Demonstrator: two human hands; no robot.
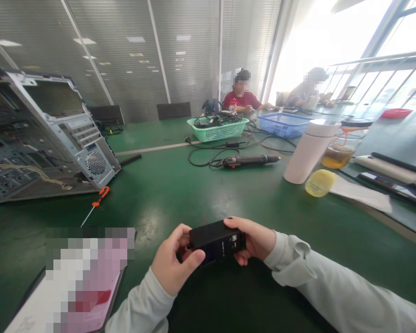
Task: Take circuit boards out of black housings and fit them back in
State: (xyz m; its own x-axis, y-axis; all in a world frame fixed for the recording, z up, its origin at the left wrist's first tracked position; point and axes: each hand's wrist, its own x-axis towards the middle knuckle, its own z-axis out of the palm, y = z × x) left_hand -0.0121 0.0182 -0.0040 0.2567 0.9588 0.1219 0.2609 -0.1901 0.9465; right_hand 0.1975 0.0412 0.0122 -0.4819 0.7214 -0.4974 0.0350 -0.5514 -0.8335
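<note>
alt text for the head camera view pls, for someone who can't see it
Both hands, left hand and right hand, hold a small black box above a green table. An open computer case and an orange-handled screwdriver lie to the left, an electric screwdriver and white tumbler farther back. Two people sit at the far end.

Both forearms enter from the lower edge in pale grey-green sleeves and converge at centre. The left hand (171, 266) is curled, thumb extended rightward along the top front, fingers wrapped behind. The right hand (254, 240) faces it, thumb on top, fingers folded underneath. Each grip is closed, knuckles bent, wrists level and near each other.
</note>
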